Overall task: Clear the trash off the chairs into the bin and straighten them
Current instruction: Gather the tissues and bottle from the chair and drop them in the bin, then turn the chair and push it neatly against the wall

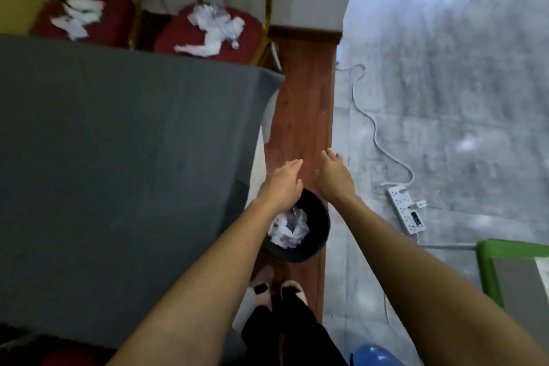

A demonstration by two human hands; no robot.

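left hand (283,184) empty | right hand (332,177) empty | bin (318,226) below

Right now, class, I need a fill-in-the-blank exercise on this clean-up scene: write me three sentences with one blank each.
1. Both the left hand and the right hand are ____ and hold nothing.
2. The crumpled paper lies inside the black ____.
3. Trash remains on ____ red chair seats beyond the grey table.

Missing words: open; bin; two
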